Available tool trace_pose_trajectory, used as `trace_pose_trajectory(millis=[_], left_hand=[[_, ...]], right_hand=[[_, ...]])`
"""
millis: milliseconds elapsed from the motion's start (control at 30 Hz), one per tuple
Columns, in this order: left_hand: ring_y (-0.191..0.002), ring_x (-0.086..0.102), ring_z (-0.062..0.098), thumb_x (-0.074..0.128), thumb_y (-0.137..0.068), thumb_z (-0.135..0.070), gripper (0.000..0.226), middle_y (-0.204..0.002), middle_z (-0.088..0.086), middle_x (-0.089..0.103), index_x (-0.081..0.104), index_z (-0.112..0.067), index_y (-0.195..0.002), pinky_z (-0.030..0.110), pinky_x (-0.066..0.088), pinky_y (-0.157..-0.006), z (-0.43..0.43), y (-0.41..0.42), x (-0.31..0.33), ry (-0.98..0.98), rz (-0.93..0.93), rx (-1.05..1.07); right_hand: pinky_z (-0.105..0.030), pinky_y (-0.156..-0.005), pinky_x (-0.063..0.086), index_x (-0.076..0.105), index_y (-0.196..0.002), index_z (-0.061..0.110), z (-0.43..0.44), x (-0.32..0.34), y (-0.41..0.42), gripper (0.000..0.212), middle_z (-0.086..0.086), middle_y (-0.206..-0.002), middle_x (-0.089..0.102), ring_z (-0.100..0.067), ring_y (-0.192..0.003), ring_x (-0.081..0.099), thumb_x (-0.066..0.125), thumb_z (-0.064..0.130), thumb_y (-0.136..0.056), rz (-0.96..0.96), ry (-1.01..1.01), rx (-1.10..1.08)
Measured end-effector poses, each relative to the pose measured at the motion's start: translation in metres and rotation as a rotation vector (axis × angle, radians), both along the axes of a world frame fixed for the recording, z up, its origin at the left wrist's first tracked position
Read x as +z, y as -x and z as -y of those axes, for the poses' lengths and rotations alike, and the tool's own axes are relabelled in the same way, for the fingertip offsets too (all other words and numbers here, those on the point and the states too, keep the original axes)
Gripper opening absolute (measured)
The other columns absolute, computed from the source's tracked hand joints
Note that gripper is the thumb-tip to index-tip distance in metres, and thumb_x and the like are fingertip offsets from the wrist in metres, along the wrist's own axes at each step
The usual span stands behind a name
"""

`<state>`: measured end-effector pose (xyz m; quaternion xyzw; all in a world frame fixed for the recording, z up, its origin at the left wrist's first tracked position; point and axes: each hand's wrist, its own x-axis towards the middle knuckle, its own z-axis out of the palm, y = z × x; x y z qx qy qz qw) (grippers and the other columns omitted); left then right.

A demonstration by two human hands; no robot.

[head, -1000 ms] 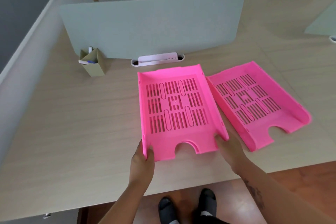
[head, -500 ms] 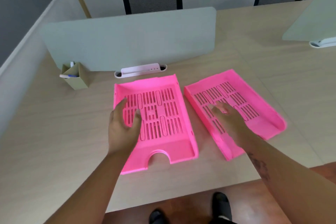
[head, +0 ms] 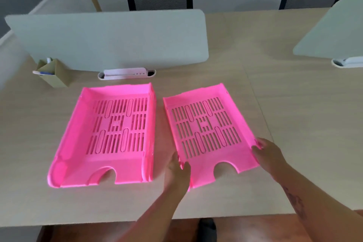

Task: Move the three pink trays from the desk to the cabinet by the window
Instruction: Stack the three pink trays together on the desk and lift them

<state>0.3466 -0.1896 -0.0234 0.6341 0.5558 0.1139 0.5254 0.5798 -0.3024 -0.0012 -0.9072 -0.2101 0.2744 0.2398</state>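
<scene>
Head view: both hands [head: 177, 171] clamp the slotted pink right tray [head: 210, 133] by its sides.

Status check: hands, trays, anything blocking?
Left hand and right hand grip the right tray by its near corners. Left tray sits free on the desk. Only two trays in view. Nothing blocking.
</scene>
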Motion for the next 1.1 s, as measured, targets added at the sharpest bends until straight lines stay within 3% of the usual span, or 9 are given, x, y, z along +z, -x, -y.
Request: trace_pose_trajectory(millis=[67, 200, 333, 500, 633, 733, 867, 967, 1100], left_hand=[[-0.069, 0.063, 0.009, 0.041, -0.095, 0.000, 0.035, -0.093, 0.002, 0.067, 0.056, -0.014, -0.124, 0.023, 0.057, -0.052, 0.005, -0.001, -0.003, -0.032, -0.048, 0.022], [-0.052, 0.052, 0.009, 0.041, -0.095, 0.002, 0.018, -0.065, -0.003, 0.050, 0.057, -0.004, -0.103, 0.013, 0.043, -0.040, -0.008, -0.006, 0.014, -0.145, -0.098, -0.010], [-0.044, 0.036, 0.012, 0.045, -0.094, -0.003, 0.015, -0.057, -0.003, 0.039, 0.050, -0.010, -0.081, 0.022, 0.030, -0.039, -0.040, -0.005, 0.050, -0.281, -0.088, -0.060], [-0.062, 0.068, 0.023, 0.042, -0.098, -0.011, 0.028, -0.081, 0.005, 0.070, 0.062, -0.013, -0.117, 0.029, 0.052, -0.043, -0.093, 0.032, 0.107, -0.545, -0.076, 0.028], [-0.053, 0.057, 0.018, 0.038, -0.101, -0.013, 0.025, -0.074, 0.005, 0.063, 0.061, -0.012, -0.110, 0.024, 0.040, -0.046, -0.134, 0.111, 0.118, -0.696, -0.078, 0.206], [-0.071, 0.055, 0.027, 0.038, -0.095, -0.014, 0.034, -0.085, 0.008, 0.060, 0.062, -0.005, -0.117, 0.034, 0.040, -0.063, -0.161, 0.174, 0.106, -0.712, -0.082, 0.328], [-0.083, 0.061, 0.032, 0.037, -0.095, -0.014, 0.038, -0.093, 0.008, 0.062, 0.060, -0.008, -0.124, 0.048, 0.055, -0.072, -0.174, 0.237, 0.094, -0.635, -0.183, 0.336], [-0.077, 0.061, 0.030, 0.035, -0.100, -0.008, 0.035, -0.093, 0.010, 0.065, 0.058, -0.007, -0.127, 0.043, 0.056, -0.066, -0.177, 0.262, 0.084, -0.592, -0.187, 0.276], [-0.062, 0.059, 0.016, 0.035, -0.103, -0.008, 0.032, -0.076, -0.001, 0.062, 0.058, -0.008, -0.125, 0.025, 0.039, -0.048, -0.177, 0.273, 0.073, -0.535, -0.186, 0.179]], right_hand=[[-0.021, -0.050, 0.044, 0.056, -0.134, 0.006, 0.004, -0.005, -0.002, 0.043, -0.013, -0.101, 0.067, -0.022, -0.080, 0.061, 0.042, -0.001, -0.093, -0.036, -0.042, 0.011], [-0.022, -0.049, 0.044, 0.060, -0.125, 0.004, 0.004, 0.005, -0.003, 0.036, -0.007, -0.088, 0.065, -0.013, -0.070, 0.060, 0.045, -0.001, -0.092, -0.048, -0.232, -0.086], [-0.031, -0.062, 0.050, 0.060, -0.119, 0.010, -0.009, 0.035, -0.001, 0.030, -0.014, -0.105, 0.065, -0.021, -0.075, 0.061, 0.049, 0.001, -0.093, -0.079, -0.503, -0.223], [-0.030, -0.058, 0.041, 0.051, -0.106, 0.009, -0.053, 0.077, 0.046, 0.018, 0.002, -0.087, 0.058, -0.019, -0.076, 0.055, 0.048, 0.000, -0.091, -0.076, -0.671, -0.150], [-0.023, -0.054, 0.040, 0.046, -0.101, 0.007, -0.101, 0.092, 0.122, 0.016, 0.002, -0.079, 0.055, 0.000, -0.063, 0.052, 0.048, -0.003, -0.089, -0.078, -0.784, -0.019], [-0.015, -0.050, 0.039, 0.043, -0.096, 0.010, -0.130, 0.084, 0.186, 0.019, 0.006, -0.074, 0.053, 0.010, -0.056, 0.052, 0.049, -0.006, -0.088, -0.127, -0.820, 0.030], [-0.015, -0.046, 0.043, 0.040, -0.100, 0.008, -0.148, 0.072, 0.248, 0.013, 0.006, -0.080, 0.055, 0.000, -0.062, 0.057, 0.043, -0.003, -0.094, -0.214, -0.744, 0.051], [-0.019, -0.046, 0.043, 0.040, -0.104, 0.008, -0.153, 0.063, 0.272, 0.012, 0.008, -0.081, 0.056, -0.011, -0.063, 0.057, 0.043, -0.001, -0.096, -0.184, -0.693, 0.063], [-0.017, -0.042, 0.041, 0.039, -0.105, 0.007, -0.156, 0.050, 0.291, 0.013, 0.006, -0.080, 0.055, -0.009, -0.060, 0.054, 0.041, -0.002, -0.097, -0.143, -0.644, 0.020]])
